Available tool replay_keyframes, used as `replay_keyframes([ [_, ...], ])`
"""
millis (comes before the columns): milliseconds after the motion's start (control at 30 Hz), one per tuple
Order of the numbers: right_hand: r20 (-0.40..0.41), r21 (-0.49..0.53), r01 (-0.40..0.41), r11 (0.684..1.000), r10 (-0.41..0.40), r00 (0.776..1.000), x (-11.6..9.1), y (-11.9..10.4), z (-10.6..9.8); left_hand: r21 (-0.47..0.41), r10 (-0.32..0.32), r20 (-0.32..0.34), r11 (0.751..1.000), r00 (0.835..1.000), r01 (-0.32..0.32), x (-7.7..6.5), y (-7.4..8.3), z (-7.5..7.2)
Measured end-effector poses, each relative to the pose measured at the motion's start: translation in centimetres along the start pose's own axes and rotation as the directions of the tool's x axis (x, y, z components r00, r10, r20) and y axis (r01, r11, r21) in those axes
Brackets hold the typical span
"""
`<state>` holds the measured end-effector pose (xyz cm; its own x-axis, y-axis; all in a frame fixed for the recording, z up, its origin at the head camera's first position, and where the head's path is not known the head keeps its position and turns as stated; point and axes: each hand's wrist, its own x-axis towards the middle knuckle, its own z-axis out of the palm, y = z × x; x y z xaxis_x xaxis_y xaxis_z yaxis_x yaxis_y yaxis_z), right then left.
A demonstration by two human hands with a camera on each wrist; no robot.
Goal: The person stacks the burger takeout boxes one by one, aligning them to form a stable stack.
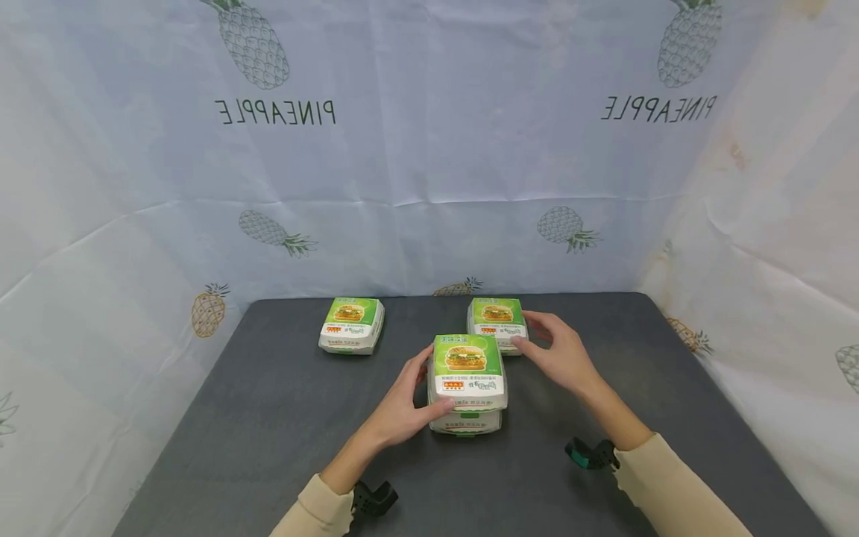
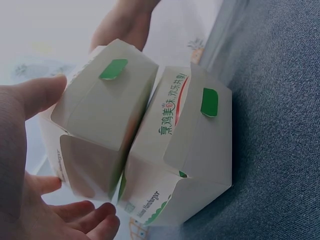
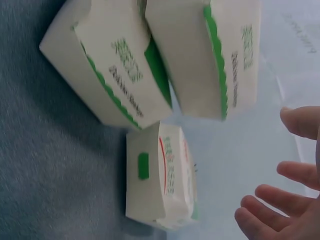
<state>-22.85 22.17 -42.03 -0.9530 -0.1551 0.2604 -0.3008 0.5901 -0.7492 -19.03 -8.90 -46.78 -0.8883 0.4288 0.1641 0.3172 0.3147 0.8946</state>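
Two green-and-white hamburger boxes are stacked mid-table, the upper hamburger box (image 1: pixel 466 369) sitting squarely over the lower hamburger box (image 1: pixel 465 425). From the left, my left hand (image 1: pixel 403 409) grips the upper one, thumb at its front and fingers along its side. Behind the stack to the right is another hamburger box (image 1: pixel 496 313), which also shows in the right wrist view. Beside its right side, my right hand (image 1: pixel 562 354) has its thumb and fingers spread, with nothing held in them.
A separate hamburger box (image 1: pixel 352 325) stands at the back left of the dark cloth-covered table (image 1: pixel 268 447). Pineapple-print curtains (image 1: pixel 429 149) hang behind the table and along both sides. Each wrist carries a black band (image 1: pixel 590 453).
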Motion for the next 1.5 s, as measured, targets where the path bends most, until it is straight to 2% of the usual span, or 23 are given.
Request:
replay_keyframes([
  [233, -0.008, -0.045, 0.02, 0.999, -0.021, 1.0, 1.9, 1.5, 0.1, 0.002, 0.009, -0.005, 1.0, 1.0, -0.009, -0.1, 0.2, -0.1],
  [633, 0.092, -0.078, -0.062, 0.995, 0.069, 0.993, 3.6, 4.7, 1.3, -0.01, -0.014, -0.009, 1.0, 1.0, 0.014, -0.1, 0.1, -0.1],
  [1033, 0.113, -0.042, -0.129, 0.991, 0.133, 0.985, 4.5, 7.5, 3.1, 0.003, -0.011, -0.009, 1.0, 1.0, 0.011, -0.1, 0.0, -0.2],
  [1300, 0.126, 0.054, -0.197, 0.979, 0.189, 0.974, 4.7, 7.9, 3.6, 0.009, -0.012, -0.004, 1.0, 1.0, 0.012, -0.1, 0.1, -0.1],
  [1500, 0.11, 0.073, -0.197, 0.978, 0.188, 0.976, 4.6, 8.0, 3.8, 0.01, -0.002, -0.005, 1.0, 1.0, 0.002, 0.0, 0.2, -0.1],
])
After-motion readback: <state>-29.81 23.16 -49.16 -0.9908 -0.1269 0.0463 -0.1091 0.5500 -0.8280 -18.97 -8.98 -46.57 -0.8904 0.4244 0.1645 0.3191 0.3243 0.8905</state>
